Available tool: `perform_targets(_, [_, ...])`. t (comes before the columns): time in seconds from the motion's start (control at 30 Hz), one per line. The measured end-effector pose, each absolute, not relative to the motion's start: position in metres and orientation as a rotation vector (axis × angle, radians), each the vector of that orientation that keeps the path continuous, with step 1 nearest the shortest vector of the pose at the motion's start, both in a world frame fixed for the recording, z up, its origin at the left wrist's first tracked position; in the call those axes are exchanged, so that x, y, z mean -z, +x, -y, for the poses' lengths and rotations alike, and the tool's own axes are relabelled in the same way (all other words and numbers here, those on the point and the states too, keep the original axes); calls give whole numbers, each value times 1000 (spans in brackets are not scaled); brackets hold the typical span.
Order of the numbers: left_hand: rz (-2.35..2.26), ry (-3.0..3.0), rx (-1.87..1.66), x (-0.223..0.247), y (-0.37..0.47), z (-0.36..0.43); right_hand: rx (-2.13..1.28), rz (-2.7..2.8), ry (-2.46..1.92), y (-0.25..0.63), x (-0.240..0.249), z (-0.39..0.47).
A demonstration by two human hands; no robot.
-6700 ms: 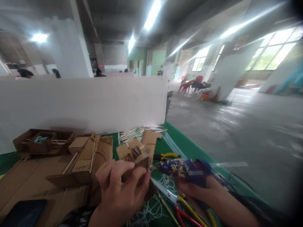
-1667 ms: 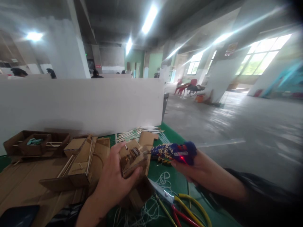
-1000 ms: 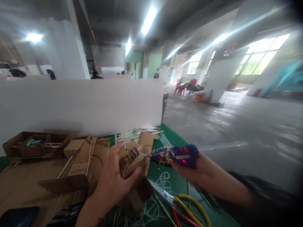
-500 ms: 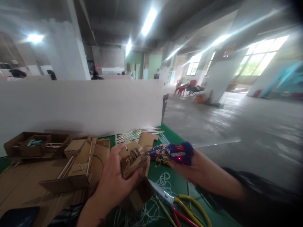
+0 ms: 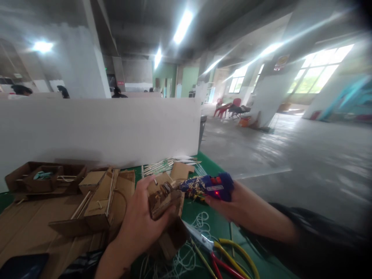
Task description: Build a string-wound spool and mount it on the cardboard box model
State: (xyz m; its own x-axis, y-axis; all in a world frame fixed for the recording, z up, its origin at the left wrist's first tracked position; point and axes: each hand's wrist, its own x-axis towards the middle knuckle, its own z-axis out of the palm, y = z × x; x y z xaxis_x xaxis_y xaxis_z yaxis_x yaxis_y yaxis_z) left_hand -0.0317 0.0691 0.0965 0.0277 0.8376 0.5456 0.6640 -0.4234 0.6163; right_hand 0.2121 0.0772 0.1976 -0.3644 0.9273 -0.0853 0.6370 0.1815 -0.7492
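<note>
The left hand (image 5: 138,213) clasps, thumb against fingers, a small brown cardboard box (image 5: 162,204), tilted above the green tabletop (image 5: 216,221), its top bearing a short pale peg and dark-brown ringed pieces. The right hand (image 5: 242,209) grips a blue plastic glue gun (image 5: 217,188), flecked with pale shavings, red light lit, nozzle at the box's right edge, contact unclear. Beyond lie red-and-yellow-handled metal scissors (image 5: 204,239) and tangled white string (image 5: 186,259).

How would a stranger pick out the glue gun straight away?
Find the green tabletop, then the right hand above it. That hand holds the glue gun, which points toward the cardboard piece in the left hand. Unlike the red-and-yellow-handled scissors nearby, it's blue, flecked with pale bits, and shows a glowing red light.
</note>
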Motion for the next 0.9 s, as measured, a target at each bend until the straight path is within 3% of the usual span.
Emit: perform_targets(0.9, [-1584,2123,-1373,-96,-33,-69,-986,2019,-1478,209,-200,-76])
